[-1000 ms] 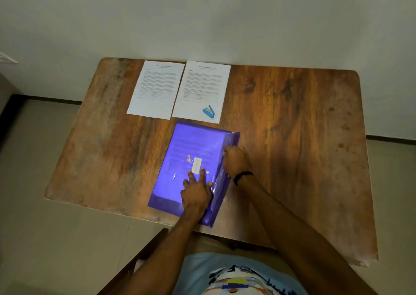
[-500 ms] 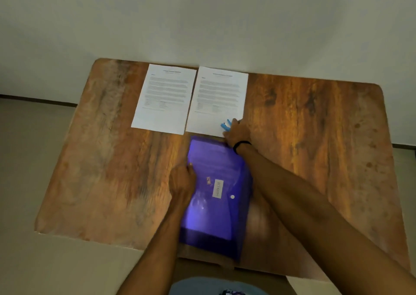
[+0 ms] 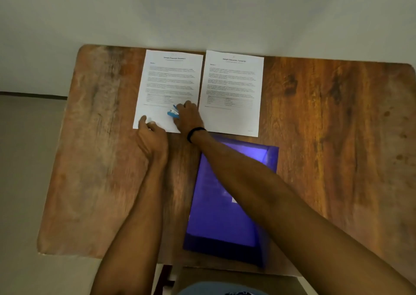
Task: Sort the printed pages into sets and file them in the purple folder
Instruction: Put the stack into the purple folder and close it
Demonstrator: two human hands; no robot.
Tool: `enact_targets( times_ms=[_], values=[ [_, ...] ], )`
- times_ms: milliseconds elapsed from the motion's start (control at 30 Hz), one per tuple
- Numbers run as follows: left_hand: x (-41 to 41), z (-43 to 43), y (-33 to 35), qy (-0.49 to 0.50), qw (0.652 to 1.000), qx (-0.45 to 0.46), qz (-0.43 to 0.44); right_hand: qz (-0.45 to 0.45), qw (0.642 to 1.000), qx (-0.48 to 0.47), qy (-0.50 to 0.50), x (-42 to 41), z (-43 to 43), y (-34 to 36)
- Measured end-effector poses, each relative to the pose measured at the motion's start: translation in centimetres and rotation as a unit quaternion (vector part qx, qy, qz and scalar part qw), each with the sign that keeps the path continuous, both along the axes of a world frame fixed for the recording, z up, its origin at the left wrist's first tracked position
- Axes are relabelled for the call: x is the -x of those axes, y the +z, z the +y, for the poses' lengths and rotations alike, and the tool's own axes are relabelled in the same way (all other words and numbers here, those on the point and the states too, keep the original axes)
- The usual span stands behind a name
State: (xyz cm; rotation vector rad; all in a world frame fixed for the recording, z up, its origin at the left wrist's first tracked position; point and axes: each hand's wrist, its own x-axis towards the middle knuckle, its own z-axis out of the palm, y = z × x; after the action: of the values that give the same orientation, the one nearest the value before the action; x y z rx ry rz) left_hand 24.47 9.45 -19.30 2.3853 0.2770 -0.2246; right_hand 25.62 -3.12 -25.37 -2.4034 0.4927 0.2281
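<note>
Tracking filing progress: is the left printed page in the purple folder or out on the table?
Out: the left page lies flat on the table, beyond the purple folder.

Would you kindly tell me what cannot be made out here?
Head view:
Left page and right page: body text too small.
Stapler: partly hidden by the right hand.
Folder: blurred, crossed by the right forearm; contents unreadable.
Left hand: its hold on the left page's corner is unclear.

worn wooden table (image 3: pixel 337 137), pale wall (image 3: pixel 202 13), grey floor (image 3: pixel 22 159)
</note>
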Motion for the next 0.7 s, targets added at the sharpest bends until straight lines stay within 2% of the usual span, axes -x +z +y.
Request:
enact_targets(
  times_ms=[100,200,267,333,367,433,500,600,700],
  values=[
    [-2.2,-1.8,-0.4,-0.020,0.999,0.009,-0.028,0.013,0.999,0.014,-0.026,0.0,0.0,-0.2],
    [-2.6,-5.0,-1.4,-0.094,0.995,-0.004,-0.025,-0.041,0.981,0.022,-0.189,2.2,-2.2,0.1],
    [-2.8,-7.7,-1.7,-0.156,0.988,-0.007,-0.020,-0.035,0.931,0.068,-0.357,4.6,-4.9,0.2],
    [-2.7,-10.3,-2.5,-0.233,0.972,-0.024,0.001,0.037,0.865,0.087,-0.494,7.2,-7.4,0.3],
    [-2.5,-11.3,-2.9,-0.276,0.960,-0.051,0.015,0.075,0.841,0.086,-0.529,8.3,-8.2,0.3],
    [-2.0,-12.6,-3.7,-0.342,0.932,-0.118,0.036,0.122,0.828,0.093,-0.539,9.5,-9.2,0.3],
    [-1.5,-13.1,-4.4,-0.362,0.918,-0.162,0.027,0.137,0.838,0.094,-0.519,9.8,-9.8,0.1],
    [-1.2,-13.4,-5.0,-0.355,0.916,-0.188,0.019,0.140,0.836,0.062,-0.527,9.3,-10.8,-0.1],
    [-1.1,-13.8,-4.8,-0.338,0.925,-0.172,0.027,0.130,0.843,0.008,-0.523,8.8,-11.3,-0.5]
  ],
)
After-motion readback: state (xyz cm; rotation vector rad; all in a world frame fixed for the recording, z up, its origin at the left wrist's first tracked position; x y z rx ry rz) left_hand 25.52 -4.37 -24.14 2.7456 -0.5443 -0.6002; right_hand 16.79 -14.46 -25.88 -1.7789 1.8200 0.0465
